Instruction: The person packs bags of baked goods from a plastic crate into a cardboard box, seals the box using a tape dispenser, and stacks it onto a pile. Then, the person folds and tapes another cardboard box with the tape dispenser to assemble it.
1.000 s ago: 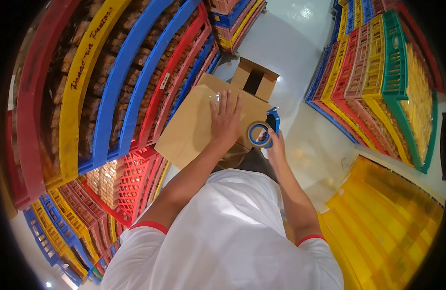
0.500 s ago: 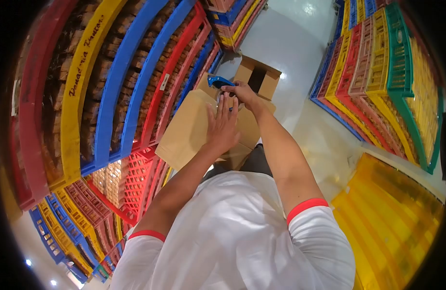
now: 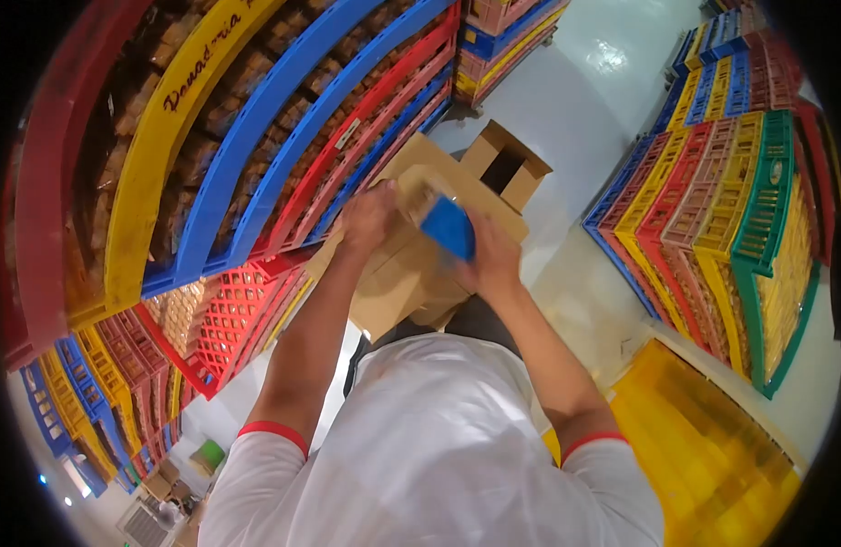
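Note:
A brown cardboard box (image 3: 397, 273) stands in front of my body with its flaps at the top. My right hand (image 3: 495, 255) is closed around a blue tape dispenser (image 3: 448, 227), which is blurred by motion and held just over the box. At the box's far left edge, my left hand (image 3: 369, 215) has its fingers bent over the cardboard. A shiny patch that looks like clear tape lies on the box beside the dispenser, too smeared to make out well.
A second, open cardboard box (image 3: 507, 162) stands just beyond. Tall stacks of coloured crates (image 3: 197, 182) filled with packed goods rise close on my left. More stacked crates (image 3: 689, 210) stand to the right, above a yellow surface (image 3: 703, 447).
My left hand has left the middle of the box for its left edge. My right hand has drawn the tape dispenser nearer to my body. The view has shifted somewhat.

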Demonstrator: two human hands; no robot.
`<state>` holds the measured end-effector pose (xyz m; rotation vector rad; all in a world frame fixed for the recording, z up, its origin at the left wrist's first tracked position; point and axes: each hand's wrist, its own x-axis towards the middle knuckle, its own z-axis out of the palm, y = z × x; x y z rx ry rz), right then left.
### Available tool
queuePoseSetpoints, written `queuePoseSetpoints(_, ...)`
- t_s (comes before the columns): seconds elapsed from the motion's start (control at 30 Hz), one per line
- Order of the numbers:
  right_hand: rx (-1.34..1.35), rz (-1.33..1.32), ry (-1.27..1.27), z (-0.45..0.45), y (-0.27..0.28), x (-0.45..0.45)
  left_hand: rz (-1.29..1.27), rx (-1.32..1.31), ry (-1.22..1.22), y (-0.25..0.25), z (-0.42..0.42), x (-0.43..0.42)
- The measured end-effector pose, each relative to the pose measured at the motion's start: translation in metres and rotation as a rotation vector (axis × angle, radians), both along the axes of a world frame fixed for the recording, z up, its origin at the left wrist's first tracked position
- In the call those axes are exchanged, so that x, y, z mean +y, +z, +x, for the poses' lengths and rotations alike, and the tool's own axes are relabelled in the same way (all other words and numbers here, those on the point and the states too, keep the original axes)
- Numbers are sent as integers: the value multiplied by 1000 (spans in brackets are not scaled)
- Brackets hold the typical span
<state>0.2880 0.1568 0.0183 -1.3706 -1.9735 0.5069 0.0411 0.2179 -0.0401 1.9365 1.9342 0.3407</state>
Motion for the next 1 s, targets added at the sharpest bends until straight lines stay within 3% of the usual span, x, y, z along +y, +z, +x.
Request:
queuePoseSetpoints(0.07,91,139,19,-44,-10,62,70,-21,-25,-1,2,-3)
queuePoseSetpoints(0.1,133,206,22,-69,-15,92,-16,-1,-2,4,3,1)
queuePoseSetpoints(0.17,140,-2,21,-99,-7,132,-102,30,23,17,6,0)
queuePoseSetpoints(0.27,289,49,-24,-89,-3,132,-91,-46,111,22,7,-7)
queuePoseSetpoints(0.33,293,-185,-125,-50,10,102,209,-67,-253,1,2,-10)
queuePoseSetpoints(0.4,388,-408,-183,9,-19,83,281,-79,-336,20,14,-3)
queuePoseSetpoints(0.43,459,-676,-177,38,-23,78,359,-80,-436,29,20,2)
queuePoseSetpoints(0.47,536,-946,-184,57,-26,72,349,-79,-445,32,25,6)
queuePoseSetpoints(0.53,674,-1063,-182,67,-44,70,-40,-97,-202,33,36,15)
queuePoseSetpoints(0.57,805,-1171,-165,71,-56,74,-40,-94,-213,32,40,20)
queuePoseSetpoints(0.63,946,-1119,-114,46,-89,97,-148,-77,-22,23,43,21)
queuePoseSetpoints(0.8,1038,-1079,-228,-46,-103,174,-73,85,-26,-1,34,22)
queuePoseSetpoints(0.93,945,-1033,-217,-29,-107,167,-155,173,37,3,39,28)
queuePoseSetpoints(1.0,800,-1150,54,15,-116,140,-226,198,64,21,47,32)
